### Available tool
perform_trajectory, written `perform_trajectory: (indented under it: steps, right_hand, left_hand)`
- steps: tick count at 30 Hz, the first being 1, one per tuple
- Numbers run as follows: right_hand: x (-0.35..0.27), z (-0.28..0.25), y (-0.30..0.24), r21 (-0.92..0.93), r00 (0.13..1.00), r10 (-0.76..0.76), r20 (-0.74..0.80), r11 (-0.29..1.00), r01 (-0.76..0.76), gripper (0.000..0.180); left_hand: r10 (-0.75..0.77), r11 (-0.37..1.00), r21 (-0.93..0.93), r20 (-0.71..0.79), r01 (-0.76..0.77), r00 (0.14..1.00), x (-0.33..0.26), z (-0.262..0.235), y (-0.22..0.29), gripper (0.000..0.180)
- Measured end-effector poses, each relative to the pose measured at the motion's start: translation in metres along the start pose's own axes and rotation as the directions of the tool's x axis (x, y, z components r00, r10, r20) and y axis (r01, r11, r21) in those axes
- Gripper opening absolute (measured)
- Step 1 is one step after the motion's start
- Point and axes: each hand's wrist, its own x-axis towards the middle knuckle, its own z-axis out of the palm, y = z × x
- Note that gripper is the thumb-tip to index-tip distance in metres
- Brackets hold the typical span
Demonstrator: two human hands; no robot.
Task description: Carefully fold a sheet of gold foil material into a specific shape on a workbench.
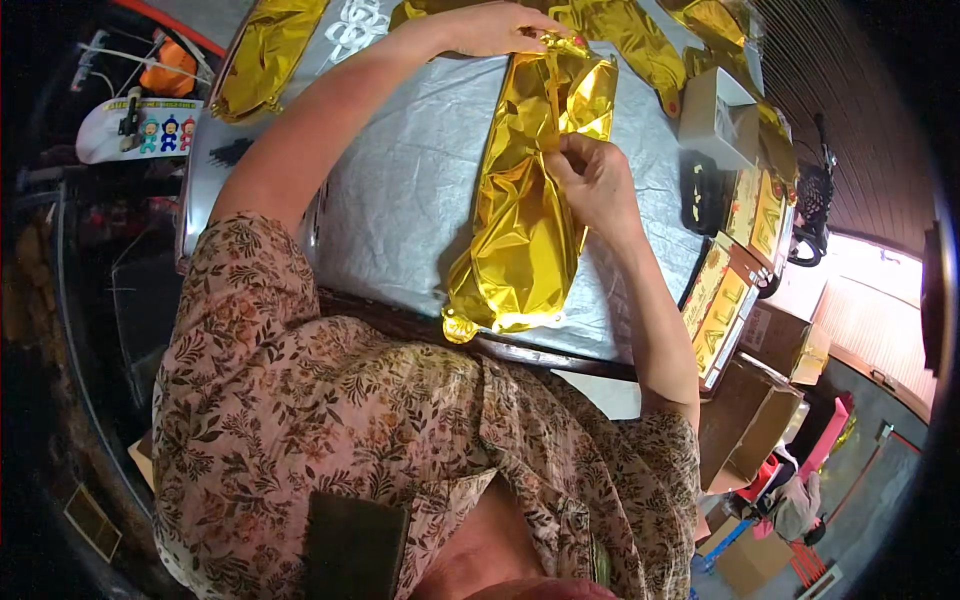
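In the head view, a gold foil piece (522, 250) lies lengthwise on the silver-covered tabletop (390, 190), running from the top centre of the frame to just below its middle. The left hand (497, 30) touches its upper end; whether it grips or presses, I cannot tell. The right hand (598, 182), right of centre, pinches a narrow gold strip (552, 95) between thumb and finger. A white box (716, 118) stands at upper right.

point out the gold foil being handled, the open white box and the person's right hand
gold foil (520, 225), head view: on its creased middle
white box (706, 144), head view: on its outer wall
right hand (602, 188), head view: on the back of the hand
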Motion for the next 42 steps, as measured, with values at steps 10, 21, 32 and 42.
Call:
perform_trajectory:
  steps: [10, 21, 32, 42]
  right_hand:
    - [0.0, -0.004, -0.008, -0.227, 0.995, 0.079, 0.06, 0.972, -0.064, 0.033]
    - [0.001, -0.001, -0.002, -0.166, 0.987, 0.14, 0.081, 0.978, -0.125, 0.022]
    - [0.001, -0.004, -0.012, -0.271, 0.993, 0.1, 0.061, 0.959, -0.08, 0.025]
    - [0.004, -0.033, -0.018, -0.609, 0.894, -0.436, -0.102, 0.738, 0.29, 0.021]
  left_hand:
    - [0.034, 0.999, 0.013, -0.034, -0.033, 0.999, 0.01, -0.006, 0.012, 0.053]
    - [-0.251, 0.965, -0.159, -0.321, 0.21, 0.913, -0.008, 0.015, 0.006, 0.072]
    - [0.163, 0.922, 0.385, -0.489, 0.044, 0.857, -0.054, 0.071, 0.034, 0.038]
    - [0.202, 0.897, 0.441, -0.439, 0.014, 0.875, -0.059, 0.07, 0.032, 0.037]
